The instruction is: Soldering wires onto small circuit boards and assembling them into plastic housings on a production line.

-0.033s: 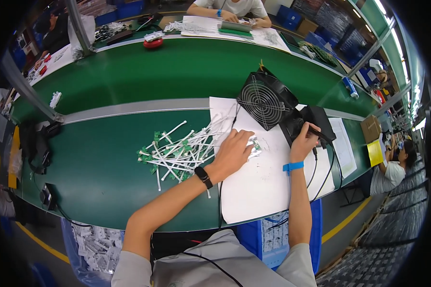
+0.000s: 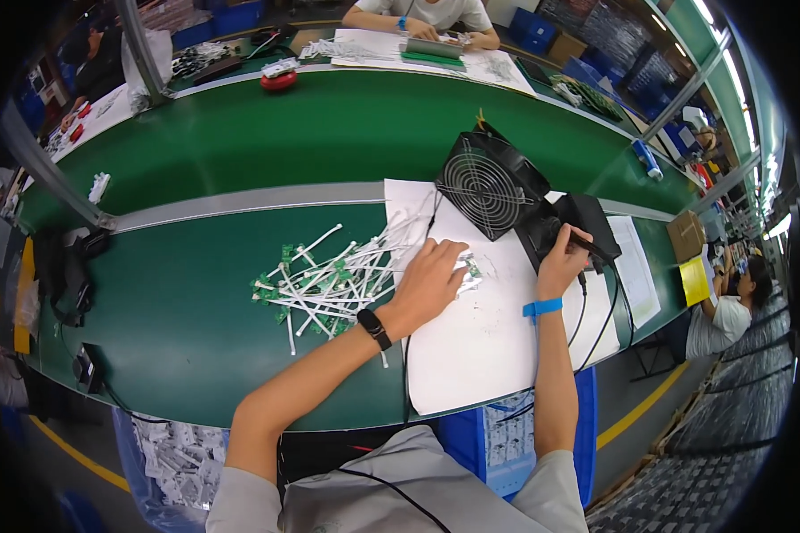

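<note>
Cord [image 2: 607, 259] snagging right of fan [image 2: 484, 188] could jolt tool [image 2: 583, 241] gripped by right hand [image 2: 560, 267]; left hand [image 2: 433, 274], grip unclear, touches part [image 2: 473, 276] below fan.

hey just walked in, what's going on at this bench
A person's left hand is at a small white-and-green part on a white sheet; whether it grips the part is unclear. The right hand holds a black pen-like tool beside a black box. A black fan stands beyond the hands, and white strips with green ends lie piled to the left.
</note>
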`<state>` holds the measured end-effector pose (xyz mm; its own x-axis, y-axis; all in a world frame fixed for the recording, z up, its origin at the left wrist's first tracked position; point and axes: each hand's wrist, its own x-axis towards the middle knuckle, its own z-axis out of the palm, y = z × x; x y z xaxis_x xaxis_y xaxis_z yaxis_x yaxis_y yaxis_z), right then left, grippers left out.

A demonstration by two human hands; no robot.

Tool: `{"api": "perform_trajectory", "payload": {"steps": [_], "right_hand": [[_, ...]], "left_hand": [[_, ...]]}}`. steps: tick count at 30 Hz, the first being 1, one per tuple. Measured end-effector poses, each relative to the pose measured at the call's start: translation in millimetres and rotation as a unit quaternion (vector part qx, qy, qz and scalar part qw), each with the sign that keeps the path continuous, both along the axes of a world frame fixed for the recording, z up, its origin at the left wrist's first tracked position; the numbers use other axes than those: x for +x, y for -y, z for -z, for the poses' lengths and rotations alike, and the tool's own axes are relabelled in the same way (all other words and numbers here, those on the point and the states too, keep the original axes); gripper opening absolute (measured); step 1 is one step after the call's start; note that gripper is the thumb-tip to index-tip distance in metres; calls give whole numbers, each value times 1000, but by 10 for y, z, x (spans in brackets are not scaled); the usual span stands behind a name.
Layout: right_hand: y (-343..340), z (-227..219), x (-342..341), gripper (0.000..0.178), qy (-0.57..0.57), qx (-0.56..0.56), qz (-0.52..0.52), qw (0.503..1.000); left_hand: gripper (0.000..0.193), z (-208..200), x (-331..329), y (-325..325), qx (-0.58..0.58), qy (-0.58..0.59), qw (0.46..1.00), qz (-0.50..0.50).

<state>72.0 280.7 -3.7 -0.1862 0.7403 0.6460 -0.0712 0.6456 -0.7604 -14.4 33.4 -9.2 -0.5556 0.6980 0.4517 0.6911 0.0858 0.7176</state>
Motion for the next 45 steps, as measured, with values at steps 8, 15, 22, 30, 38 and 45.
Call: {"api": "perform_trajectory", "payload": {"steps": [8, 15, 22, 30, 38, 45], "right_hand": [[-33, -44, 7, 19, 27, -31, 35, 999], [-77, -109, 61, 14, -1, -2, 24, 1000], [21, -398, 499, 12, -93, 77, 51, 991], [664, -273, 695, 12, -17, -20, -137, 990], [717, -101, 380, 14, 41, -149, -227, 962], [743, -19, 355, 14, 27, -176, -229, 957]], "left_hand": [[32, -8, -21, -13, -8, 3, 1000, 1], [31, -25, 1, -43, 8, -12, 1000, -4], [33, -1, -296, -17, -34, -66, 997, 11], [53, -259, -101, 103, -60, -88, 994, -12], [53, -121, -157, 221, -87, -168, 982, 23], [51, -149, -198, 276, -107, -183, 976, 42]]}}
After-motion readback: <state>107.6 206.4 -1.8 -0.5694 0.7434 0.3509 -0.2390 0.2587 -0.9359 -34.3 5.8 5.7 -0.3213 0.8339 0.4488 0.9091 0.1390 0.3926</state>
